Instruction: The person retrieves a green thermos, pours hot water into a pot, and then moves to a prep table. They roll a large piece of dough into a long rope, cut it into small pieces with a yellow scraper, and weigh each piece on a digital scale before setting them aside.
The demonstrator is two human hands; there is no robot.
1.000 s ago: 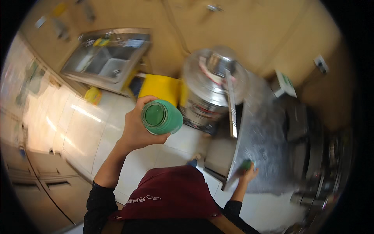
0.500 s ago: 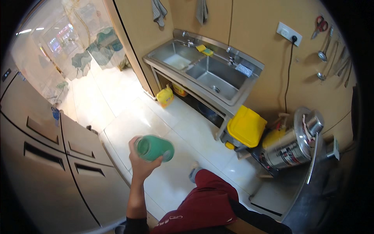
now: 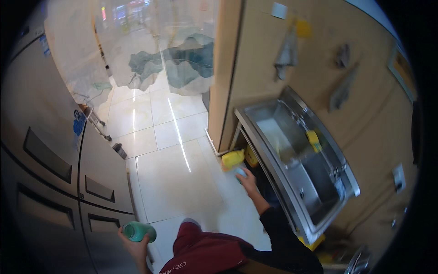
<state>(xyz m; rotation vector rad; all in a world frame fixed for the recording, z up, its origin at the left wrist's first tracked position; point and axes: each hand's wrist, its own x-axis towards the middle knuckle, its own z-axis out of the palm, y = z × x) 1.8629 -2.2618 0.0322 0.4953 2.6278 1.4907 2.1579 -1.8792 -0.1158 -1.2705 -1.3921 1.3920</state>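
Observation:
My left hand (image 3: 133, 244) is closed round a green cylindrical bottle (image 3: 145, 232), held low at the left in front of the steel cabinet doors. Out to the right of my body, my right hand (image 3: 249, 182) has its fingers closed on a small pale-blue thing (image 3: 240, 172), too blurred to name. That hand is beside the front of the steel double sink (image 3: 292, 194), near a yellow jug (image 3: 233, 158) on the floor.
Steel cabinets (image 3: 54, 150) line the left side. Translucent curtains (image 3: 187, 27) hang across the opening ahead. A yellow sponge (image 3: 314, 140) lies on the sink's ledge, and grey cloths (image 3: 286, 52) hang on the wall. A dark cup-like object (image 3: 119, 150) stands by the cabinets.
The view has swung left and forward, toward the curtained opening. My right arm has come into view with the pale-blue thing. The green bottle now sits lower and farther left in the picture.

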